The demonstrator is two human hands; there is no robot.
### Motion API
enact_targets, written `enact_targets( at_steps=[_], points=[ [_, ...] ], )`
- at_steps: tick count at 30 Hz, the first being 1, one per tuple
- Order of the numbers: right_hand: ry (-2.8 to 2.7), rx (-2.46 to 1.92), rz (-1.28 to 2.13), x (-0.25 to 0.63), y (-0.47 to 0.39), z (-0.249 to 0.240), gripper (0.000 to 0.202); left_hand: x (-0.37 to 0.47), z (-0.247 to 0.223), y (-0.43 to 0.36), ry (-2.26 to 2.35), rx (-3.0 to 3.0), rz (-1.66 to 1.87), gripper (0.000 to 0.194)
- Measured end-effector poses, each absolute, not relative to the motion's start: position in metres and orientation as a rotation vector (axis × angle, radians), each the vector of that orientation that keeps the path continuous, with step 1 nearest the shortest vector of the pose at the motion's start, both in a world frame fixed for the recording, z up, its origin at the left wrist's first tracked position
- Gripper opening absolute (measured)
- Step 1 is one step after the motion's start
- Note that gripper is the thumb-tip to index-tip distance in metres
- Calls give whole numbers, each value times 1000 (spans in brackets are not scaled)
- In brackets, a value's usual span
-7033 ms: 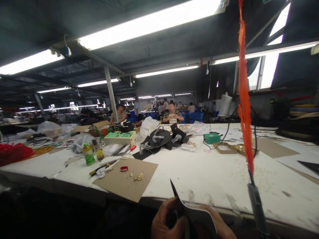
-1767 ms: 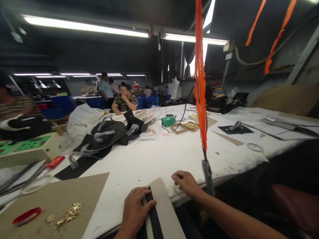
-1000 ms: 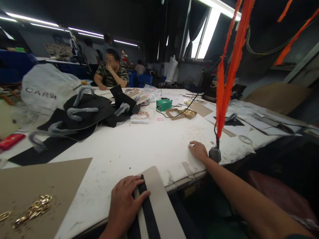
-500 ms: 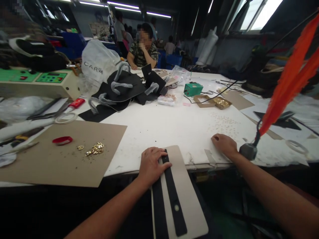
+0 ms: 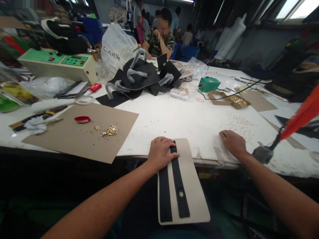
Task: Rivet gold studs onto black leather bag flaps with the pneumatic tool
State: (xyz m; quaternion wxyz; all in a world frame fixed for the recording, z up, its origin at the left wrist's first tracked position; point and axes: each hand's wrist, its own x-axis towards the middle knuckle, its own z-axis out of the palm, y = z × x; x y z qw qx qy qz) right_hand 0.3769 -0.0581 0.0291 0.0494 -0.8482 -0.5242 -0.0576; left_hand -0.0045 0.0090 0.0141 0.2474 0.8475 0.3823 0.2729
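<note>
My left hand (image 5: 163, 153) is closed at the upper end of a black strap (image 5: 179, 182), with thumb and fingers on either side of it. This strap, with a pale round spot near its lower end, lies on a beige rounded board (image 5: 195, 186). Beside it on the board is a wider black strip (image 5: 164, 196). The board rests partly against the table edge and slopes down toward me. On the table to the right, my right hand (image 5: 233, 142) has its fingers curled closed, next to many tiny scattered pieces (image 5: 239, 122). Whatever its fingertips hold is hidden.
Gold buckles (image 5: 109, 130) and a red ring-shaped item (image 5: 82, 119) lie on a brown sheet (image 5: 124, 122) at left. Black pieces with wrapped handles (image 5: 139, 76) are piled behind. A green box (image 5: 209, 84) and an orange-tufted tool (image 5: 264, 153) are at right. A person sits opposite.
The camera view has tilted down and swung left, so the table scene sits farther right and higher. Both hands keep nearly the same poses, the left still on the strap.
</note>
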Motion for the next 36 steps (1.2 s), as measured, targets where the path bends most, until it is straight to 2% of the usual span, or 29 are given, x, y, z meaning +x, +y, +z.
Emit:
enact_targets(
  at_steps=[3, 9, 12, 26, 32, 36],
  points=[
    [-1672, -2416, -23, 341, -54, 36, 29, -4, 14, 9, 1039, 2319, 733, 37],
    [-1673, -1828, 663, 225, -53, 54, 26, -4, 13, 9, 1021, 2323, 724, 41],
    [-1732, -1724, 804, 193, -48, 53, 25, -4, 12, 9, 1029, 2326, 731, 43],
    [-1726, -1781, 753, 170, -44, 26, 21, -10, 16, 2, 1038, 2253, 802, 37],
    [-1658, -1848, 720, 166, -25, -5, 7, -17, -31, 32, 991, 2384, 817, 45],
    [-1657, -1903, 731, 164, -16, -1, 4, -21, -58, 50, 950, 2510, 757, 31]
  ],
)
